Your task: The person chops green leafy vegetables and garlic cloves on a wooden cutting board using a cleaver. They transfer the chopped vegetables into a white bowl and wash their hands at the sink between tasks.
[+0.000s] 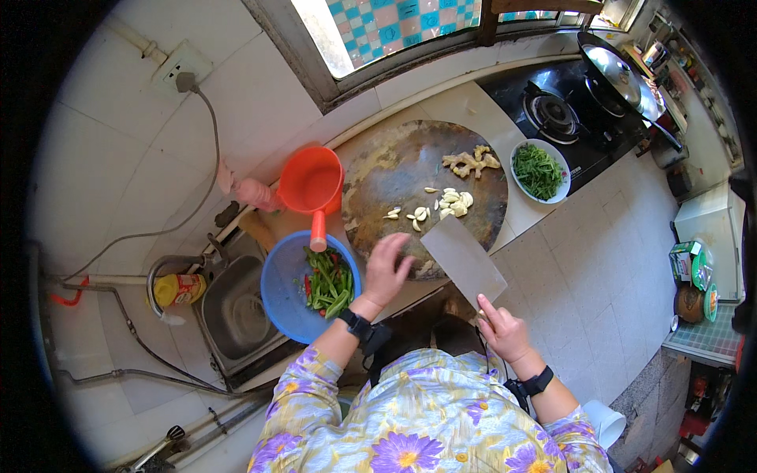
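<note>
My right hand (502, 332) grips the handle of a broad cleaver (464, 259), its blade lying flat over the near right edge of a round wooden chopping board (390, 177). Empty, with fingers apart, my left hand (385, 269) hovers at the board's near edge, left of the blade. Sliced garlic (455, 203) forms a pile just beyond the blade's tip. Smaller groups of garlic pieces (420, 214) lie to the left of it. A knobbly piece of ginger (471, 161) rests at the board's far right.
Left of the board are a blue plastic basin (278, 295) of cut green and red peppers (331, 281) and a red plastic dipper (310, 177). A metal sink (236, 313) lies further left. Rightward stand a bowl of chopped greens (537, 171), a gas stove (553, 112) and a lidded wok (615, 74).
</note>
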Motion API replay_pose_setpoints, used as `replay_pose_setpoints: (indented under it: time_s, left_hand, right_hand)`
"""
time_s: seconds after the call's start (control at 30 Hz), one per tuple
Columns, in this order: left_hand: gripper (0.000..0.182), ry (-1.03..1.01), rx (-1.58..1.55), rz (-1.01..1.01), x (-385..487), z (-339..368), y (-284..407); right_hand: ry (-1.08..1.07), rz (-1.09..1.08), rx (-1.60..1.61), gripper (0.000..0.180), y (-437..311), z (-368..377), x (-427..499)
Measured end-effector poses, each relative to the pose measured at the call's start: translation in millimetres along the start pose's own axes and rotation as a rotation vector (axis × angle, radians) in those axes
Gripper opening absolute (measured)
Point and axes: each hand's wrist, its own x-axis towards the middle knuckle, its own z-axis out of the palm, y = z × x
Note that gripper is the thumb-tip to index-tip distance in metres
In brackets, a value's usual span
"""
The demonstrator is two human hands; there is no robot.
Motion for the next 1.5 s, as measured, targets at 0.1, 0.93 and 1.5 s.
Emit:
replay_pose_setpoints:
  time_s: [0.1, 0.93, 1.5]
  left_hand:
    - [0.036, 0.163, 0.081, -0.156, -6.5, -24.0, -12.6]
    - [0.023, -0.371, 0.154, 0.011, 80.8, 42.2, 19.2]
    - [0.024, -0.607, 0.485, -0.038, 395.3, 225.6, -42.9]
  right_hand:
    - [-0.097, -0.060, -0.013, 0.053, -8.1, 14.5, 3.0]
    - [-0.463, 0.743, 1.909, 0.047, 21.8, -63.5, 46.9]
    - [-0.426, 0.729, 2.007, 0.055, 222.8, -135.4, 33.8]
